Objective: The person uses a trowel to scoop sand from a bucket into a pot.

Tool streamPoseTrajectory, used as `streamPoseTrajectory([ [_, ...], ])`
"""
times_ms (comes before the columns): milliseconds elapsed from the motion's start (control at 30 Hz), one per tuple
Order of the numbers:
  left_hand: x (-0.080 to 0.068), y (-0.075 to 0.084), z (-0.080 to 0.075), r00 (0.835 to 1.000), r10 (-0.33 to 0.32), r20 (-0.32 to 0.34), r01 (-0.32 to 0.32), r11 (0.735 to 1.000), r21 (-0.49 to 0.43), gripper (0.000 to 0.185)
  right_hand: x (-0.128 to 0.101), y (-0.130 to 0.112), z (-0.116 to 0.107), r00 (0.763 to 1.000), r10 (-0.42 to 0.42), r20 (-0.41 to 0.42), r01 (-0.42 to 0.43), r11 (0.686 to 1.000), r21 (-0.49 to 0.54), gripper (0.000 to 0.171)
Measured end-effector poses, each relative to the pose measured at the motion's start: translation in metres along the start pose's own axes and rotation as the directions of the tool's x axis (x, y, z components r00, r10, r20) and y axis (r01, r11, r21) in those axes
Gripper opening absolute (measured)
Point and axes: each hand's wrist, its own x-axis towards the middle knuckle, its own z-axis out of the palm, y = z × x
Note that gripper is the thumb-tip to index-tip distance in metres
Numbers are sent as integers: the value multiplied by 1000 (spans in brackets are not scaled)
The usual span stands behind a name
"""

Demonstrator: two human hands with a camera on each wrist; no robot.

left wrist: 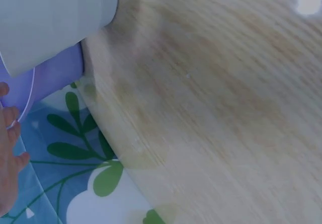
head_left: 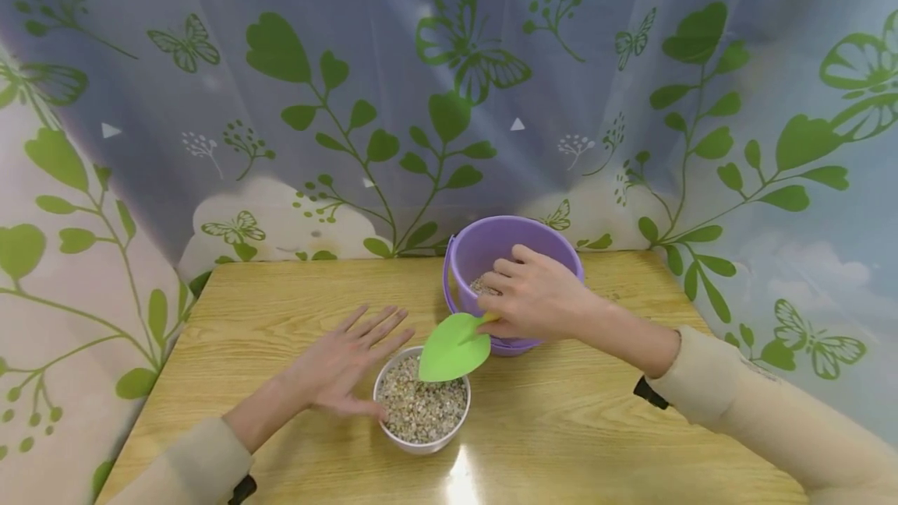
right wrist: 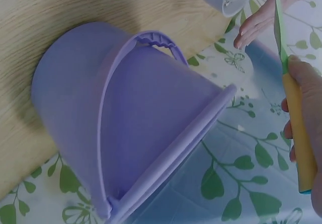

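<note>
Head view: the right hand (head_left: pixel 536 294) grasps the green trowel (head_left: pixel 454 349) above the white bowl (head_left: pixel 421 443) of gravel, before the purple bucket (head_left: pixel 515 244). The left hand (head_left: pixel 344 369), fingers straight, touches the bowl's side. Right wrist view: fingers curl round the orange handle (right wrist: pixel 298 133).

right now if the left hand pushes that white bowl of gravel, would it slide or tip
Probably slide: the white bowl sits low and wide on the glossy table. It looks heavy for its size, filled nearly to the rim with gravel. A hard shove might spill grains.
</note>
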Motion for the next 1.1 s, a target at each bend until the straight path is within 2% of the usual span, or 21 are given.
streamPoseTrajectory([
  [133, 10, -5, -6, 1000, -20, 10, 20, 1000, -23, 117, -3, 10, -2, 1000, 11, -29, -12, 1000, -11, 46],
  [267, 24, -10, -11, 999, -38, 24, 38, 999, 2, 115, -2, 23, -4, 1000, 17, -21, -18, 1000, -25, 49],
  [500, 49, -15, -25, 999, -48, -10, 48, 999, 9, 118, -8, 43, -6, 999, 25, -26, -26, 998, -63, 50],
  [733, 69, -21, -32, 998, -60, 7, 60, 998, 8, 115, -17, 64, -8, 998, 54, -25, -56, 995, -88, 49],
  [933, 82, -25, -36, 996, -89, 19, 89, 996, 2, 113, -28, 85, -8, 997, 78, 25, -74, 986, -147, 50],
  [1100, 93, -25, -37, 994, -97, 46, 97, 995, -2, 110, -35, 93, -3, 986, 113, 121, -94, 983, -155, 49],
])
